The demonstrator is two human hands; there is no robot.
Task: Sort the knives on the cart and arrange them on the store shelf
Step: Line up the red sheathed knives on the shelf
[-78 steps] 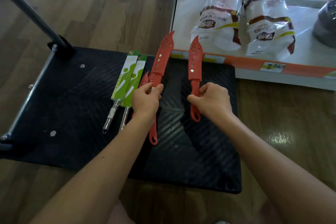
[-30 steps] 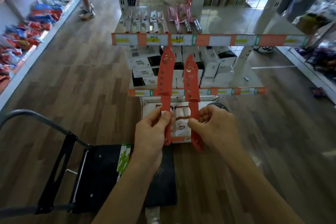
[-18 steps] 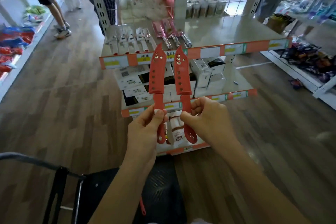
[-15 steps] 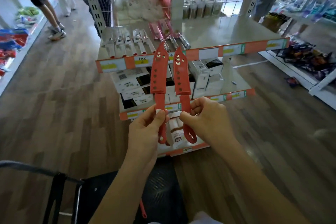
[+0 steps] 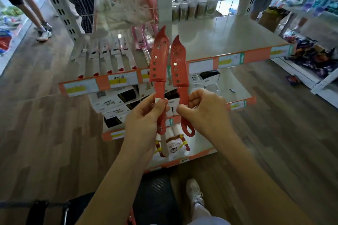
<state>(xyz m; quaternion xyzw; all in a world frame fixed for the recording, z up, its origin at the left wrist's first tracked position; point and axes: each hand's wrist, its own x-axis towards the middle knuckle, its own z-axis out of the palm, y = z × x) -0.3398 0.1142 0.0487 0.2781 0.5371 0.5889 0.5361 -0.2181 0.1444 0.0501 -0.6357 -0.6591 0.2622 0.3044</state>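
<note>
1. Since the frame half a second earlier, the left knife (image 5: 159, 60) and the right knife (image 5: 178, 64) have been rising toward the top shelf (image 5: 228, 36). Their tips were then level with its orange-and-white front strip (image 5: 230, 60) and are now showing past that strip, over the shelf's white surface.
2. The left hand (image 5: 144, 120) is pinching the left knife's handle between thumb and forefinger at a small white label (image 5: 158, 100), just below the top shelf's front strip.
3. The right hand (image 5: 206, 113) is curling its fingers around the right knife's handle, also just below the top shelf's front strip.
4. Both knives are standing upright, tips up, each wearing a red perforated sheath that is crossing the top shelf's front edge in the view.
5. The two sheaths are sitting side by side and appear to be touching near mid-length. Motion blur is making this uncertain.
6. Packaged knives (image 5: 108, 56) are lying in a row on the top shelf, to the left of the held pair.
7. The cart (image 5: 155, 193) is sitting on the floor well below the top shelf, with its black deck showing at the bottom of the view.
8. White boxes (image 5: 113, 102) are sitting on the tier beneath the top shelf, and bags (image 5: 173, 146) are lying on the lowest tier.
9. Two bystanders (image 5: 42, 31) are standing beyond the top shelf's left end.
</note>
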